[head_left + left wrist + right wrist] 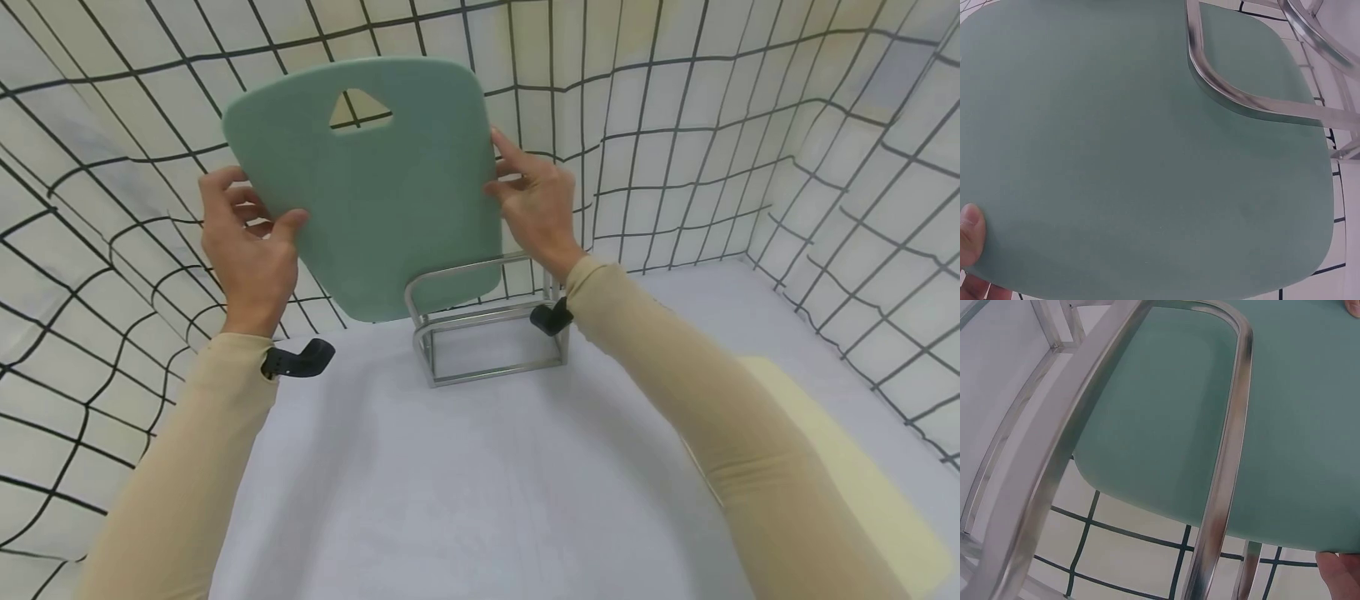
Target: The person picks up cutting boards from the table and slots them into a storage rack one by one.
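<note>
A green cutting board (390,192) with a cut-out handle hole stands tilted behind the front loop of a metal rack (491,375). My left hand (251,250) grips its left edge, thumb on the near face and fingers behind. On the opposite edge, my right hand (536,200) pinches the board between thumb and fingers. The left wrist view shows the rack's bar (1260,106) crossing in front of the board's lower corner. In the right wrist view, the board's rounded lower corner (1154,419) shows through the rack's loop.
A black wire grid (652,142) rises behind the rack and along both sides. On the white table surface (480,492), a pale yellow sheet (847,475) lies at the right, partly hidden by the right sleeve.
</note>
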### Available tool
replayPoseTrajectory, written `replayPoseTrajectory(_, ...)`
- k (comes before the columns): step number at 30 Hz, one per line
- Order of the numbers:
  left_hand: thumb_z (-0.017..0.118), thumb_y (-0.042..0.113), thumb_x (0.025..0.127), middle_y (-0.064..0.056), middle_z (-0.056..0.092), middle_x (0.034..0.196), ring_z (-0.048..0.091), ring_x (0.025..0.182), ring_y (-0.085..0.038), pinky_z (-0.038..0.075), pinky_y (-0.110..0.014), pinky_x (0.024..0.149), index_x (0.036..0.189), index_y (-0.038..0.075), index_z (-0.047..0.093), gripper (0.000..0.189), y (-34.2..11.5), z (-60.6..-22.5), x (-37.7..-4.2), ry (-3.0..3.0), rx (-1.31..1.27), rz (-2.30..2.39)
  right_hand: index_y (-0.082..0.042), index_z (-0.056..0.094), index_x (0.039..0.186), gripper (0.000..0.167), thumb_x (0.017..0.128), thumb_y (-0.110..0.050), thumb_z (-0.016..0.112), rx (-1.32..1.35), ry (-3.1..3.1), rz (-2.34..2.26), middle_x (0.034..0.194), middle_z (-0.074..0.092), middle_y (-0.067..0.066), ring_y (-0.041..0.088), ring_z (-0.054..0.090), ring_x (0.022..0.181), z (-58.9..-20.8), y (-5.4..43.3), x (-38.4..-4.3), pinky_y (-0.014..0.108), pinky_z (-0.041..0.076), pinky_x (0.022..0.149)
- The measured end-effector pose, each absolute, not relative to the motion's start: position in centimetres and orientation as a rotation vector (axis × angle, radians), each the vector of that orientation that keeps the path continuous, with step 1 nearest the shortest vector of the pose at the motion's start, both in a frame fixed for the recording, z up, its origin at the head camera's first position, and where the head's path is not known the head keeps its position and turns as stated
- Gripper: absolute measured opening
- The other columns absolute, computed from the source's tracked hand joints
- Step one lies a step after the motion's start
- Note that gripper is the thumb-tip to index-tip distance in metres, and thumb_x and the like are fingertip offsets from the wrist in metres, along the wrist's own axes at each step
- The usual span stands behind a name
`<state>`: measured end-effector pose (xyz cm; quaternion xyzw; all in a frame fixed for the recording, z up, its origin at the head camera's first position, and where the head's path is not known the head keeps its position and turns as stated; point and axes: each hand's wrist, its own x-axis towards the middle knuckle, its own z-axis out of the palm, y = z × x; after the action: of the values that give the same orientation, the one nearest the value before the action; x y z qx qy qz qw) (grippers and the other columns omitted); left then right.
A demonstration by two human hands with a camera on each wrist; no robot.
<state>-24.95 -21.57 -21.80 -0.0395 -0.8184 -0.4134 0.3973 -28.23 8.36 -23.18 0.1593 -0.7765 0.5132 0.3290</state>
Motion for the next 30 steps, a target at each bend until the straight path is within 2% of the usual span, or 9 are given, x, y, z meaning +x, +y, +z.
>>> replayPoseTrajectory(5,0.066,0.012,0.1,0.016,0.057,0.113,0.056,0.101,0.003,0.053,-0.019,0.094,0.139,0.031,0.051,0.046,-21.3,-21.7,-24.9,-2.089,-0.094,-1.039,-0.023,0.059,0.144,0.057,0.093,-0.001,0.073,0.418,-2.03,1.355,0.119,0.078,0.012,0.025,0.081,0.093,-23.1,8.7,-28.2,0.026,0.064,0.078)
replayPoseTrajectory(8,0.063,0.009,0.101,0.017,0.055,0.113,0.056,0.102,0.003,0.053,-0.021,0.096,0.139,0.031,0.05,0.045,-21.1,-21.7,-25.0,-2.092,-0.099,-1.054,-0.023,0.059,0.145,0.058,0.093,-0.001,0.073,0.421,-2.027,1.358,0.122,0.077,0.011,0.024,0.081,0.093,-23.1,8.9,-28.3,0.026,0.064,0.071)
replayPoseTrajectory(13,0.058,0.005,0.102,0.022,0.05,0.11,0.055,0.102,0.003,0.054,-0.022,0.097,0.139,0.031,0.05,0.045,-20.9,-21.6,-25.0,-2.091,-0.112,-1.073,-0.022,0.059,0.145,0.056,0.094,-0.002,0.072,0.423,-2.021,1.349,0.12,0.078,0.011,0.024,0.081,0.094,-23.0,9.2,-28.2,0.027,0.064,0.071)
replayPoseTrajectory(18,0.055,0.002,0.103,0.021,0.05,0.112,0.053,0.102,0.005,0.054,-0.022,0.097,0.139,0.031,0.05,0.047,-20.7,-21.6,-25.0,-2.09,-0.123,-1.088,-0.023,0.059,0.145,0.057,0.094,-0.003,0.072,0.407,-2.031,1.347,0.119,0.078,0.011,0.023,0.081,0.094,-23.0,9.4,-28.1,0.026,0.064,0.072)
replayPoseTrajectory(30,0.057,0.004,0.103,0.022,0.048,0.111,0.053,0.104,0.002,0.052,-0.02,0.094,0.139,0.031,0.051,0.046,-20.3,-21.8,-25.3,-2.09,-0.165,-1.081,-0.022,0.059,0.145,0.057,0.093,-0.001,0.072,0.41,-2.028,1.337,0.128,0.075,0.01,0.024,0.08,0.098,-23.1,10.1,-28.2,0.026,0.064,0.07)
